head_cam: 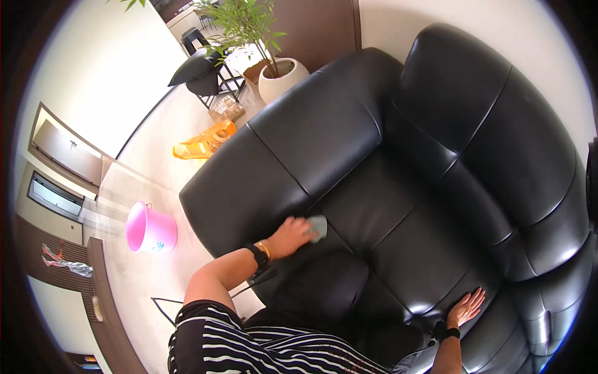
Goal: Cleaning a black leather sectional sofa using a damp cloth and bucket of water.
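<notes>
A black leather sofa (402, 233) with seamed cushions and a thick armrest fills the middle and right. My left hand (292, 236), with a dark band and a gold-coloured bracelet at the wrist, holds a grey-green cloth (317, 229) against the seat where it meets the armrest. Lower right, my right hand (466, 307) rests flat on the sofa with its fingers spread and nothing held. A dark band circles that wrist too.
On the floor to the left stands a pink bucket (159, 231). Beyond the armrest are an orange plastic bag (205, 141), a brown package (226, 110), a white planter (283, 82) with a leafy plant, and a chair (203, 86) bearing a black cushion.
</notes>
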Demonstrator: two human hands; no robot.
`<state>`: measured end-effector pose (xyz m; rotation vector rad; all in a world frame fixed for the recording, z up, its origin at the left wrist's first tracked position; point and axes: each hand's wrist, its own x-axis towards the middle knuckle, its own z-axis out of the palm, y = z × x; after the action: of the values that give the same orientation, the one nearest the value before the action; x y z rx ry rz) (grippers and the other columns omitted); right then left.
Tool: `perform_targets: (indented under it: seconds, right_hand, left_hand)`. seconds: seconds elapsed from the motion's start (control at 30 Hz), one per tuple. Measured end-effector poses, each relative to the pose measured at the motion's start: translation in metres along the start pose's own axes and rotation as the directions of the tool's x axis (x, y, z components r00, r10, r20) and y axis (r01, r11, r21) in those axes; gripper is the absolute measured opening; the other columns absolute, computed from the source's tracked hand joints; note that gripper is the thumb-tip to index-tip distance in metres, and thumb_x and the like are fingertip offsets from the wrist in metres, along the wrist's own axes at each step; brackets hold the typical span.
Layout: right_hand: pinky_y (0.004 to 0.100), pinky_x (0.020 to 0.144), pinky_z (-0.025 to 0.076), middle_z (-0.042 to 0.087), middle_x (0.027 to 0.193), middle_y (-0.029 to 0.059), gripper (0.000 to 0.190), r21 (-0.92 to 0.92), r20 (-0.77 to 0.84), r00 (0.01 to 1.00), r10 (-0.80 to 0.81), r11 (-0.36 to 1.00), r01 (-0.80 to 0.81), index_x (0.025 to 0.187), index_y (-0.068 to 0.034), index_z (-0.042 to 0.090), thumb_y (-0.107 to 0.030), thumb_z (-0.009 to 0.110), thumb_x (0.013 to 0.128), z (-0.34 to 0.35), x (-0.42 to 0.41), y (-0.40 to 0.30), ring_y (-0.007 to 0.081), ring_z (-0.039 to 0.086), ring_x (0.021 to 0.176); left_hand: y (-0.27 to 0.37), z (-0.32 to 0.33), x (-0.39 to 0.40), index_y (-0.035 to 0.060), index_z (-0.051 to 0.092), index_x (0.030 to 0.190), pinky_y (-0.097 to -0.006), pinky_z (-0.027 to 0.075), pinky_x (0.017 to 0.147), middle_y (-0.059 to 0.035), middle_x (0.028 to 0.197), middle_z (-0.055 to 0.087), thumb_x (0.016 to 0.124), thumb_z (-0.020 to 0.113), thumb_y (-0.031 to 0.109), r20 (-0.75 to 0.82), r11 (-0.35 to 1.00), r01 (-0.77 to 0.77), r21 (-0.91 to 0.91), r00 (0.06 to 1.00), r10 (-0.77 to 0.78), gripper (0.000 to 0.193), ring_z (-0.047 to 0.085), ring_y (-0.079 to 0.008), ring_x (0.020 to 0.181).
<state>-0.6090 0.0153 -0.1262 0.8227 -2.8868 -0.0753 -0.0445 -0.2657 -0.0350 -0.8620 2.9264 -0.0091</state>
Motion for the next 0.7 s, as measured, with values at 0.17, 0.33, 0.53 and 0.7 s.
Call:
perform_targets:
  seconds: [0.17, 0.33, 0.53, 0.7]
  right_hand:
    - [0.0512, 0.115, 0.014, 0.016, 0.16, -0.0018, 0.053, 0.032, 0.06, 0.998, 0.034, 0.999, -0.036, 0.153, -0.026, 0.022, -0.043, 0.026, 0.103, 0.002, 0.004, 0.008, 0.0204, 0.013, 0.148]
    - [0.0526, 0.115, 0.016, 0.019, 0.16, 0.0011, 0.053, 0.05, 0.097, 0.994, 0.042, 0.998, -0.047, 0.152, -0.022, 0.025, -0.036, 0.035, 0.102, -0.003, 0.012, 0.017, 0.0236, 0.015, 0.147]
    - [0.0505, 0.113, 0.023, 0.031, 0.152, 0.0178, 0.061, 0.306, -0.171, 0.829, -0.533, 0.771, 0.559, 0.139, -0.003, 0.041, -0.006, 0.061, 0.082, -0.085, 0.028, -0.086, 0.036, 0.026, 0.142]
    - [0.0465, 0.091, 0.041, 0.059, 0.102, 0.0151, 0.03, 0.568, 0.033, 0.603, -0.797, 0.511, 0.645, 0.095, -0.006, 0.06, -0.025, 0.073, 0.076, -0.114, 0.015, -0.201, 0.0355, 0.055, 0.102]
  left_hand:
    - [-0.075, -0.102, 0.031, 0.0124, 0.06, 0.119, -0.0448, 0.04, 0.089, -0.0118, 0.115, 0.055, 0.077, 0.063, 0.013, -0.506, 0.949, 0.297, -0.107, 0.805, -0.309, 0.041, 0.053, -0.0315, 0.105]
    - [-0.141, -0.084, -0.03, 0.0138, 0.049, 0.137, -0.0541, 0.019, 0.112, -0.0171, 0.141, 0.042, 0.086, 0.06, 0.031, -0.392, 0.746, 0.665, -0.012, 0.683, -0.616, 0.055, 0.033, -0.0364, 0.135]
    - [-0.149, -0.077, -0.043, 0.011, 0.035, 0.146, -0.0553, 0.01, 0.115, -0.0173, 0.151, 0.031, 0.089, 0.056, 0.036, -0.302, 0.655, 0.733, -0.184, 0.592, -0.747, 0.066, 0.022, -0.0356, 0.143]
    - [-0.155, -0.069, -0.039, 0.0069, 0.037, 0.143, -0.055, 0.007, 0.115, -0.0216, 0.151, 0.028, 0.082, 0.057, 0.039, -0.265, 0.69, 0.688, -0.226, 0.638, -0.723, 0.072, 0.02, -0.0403, 0.143]
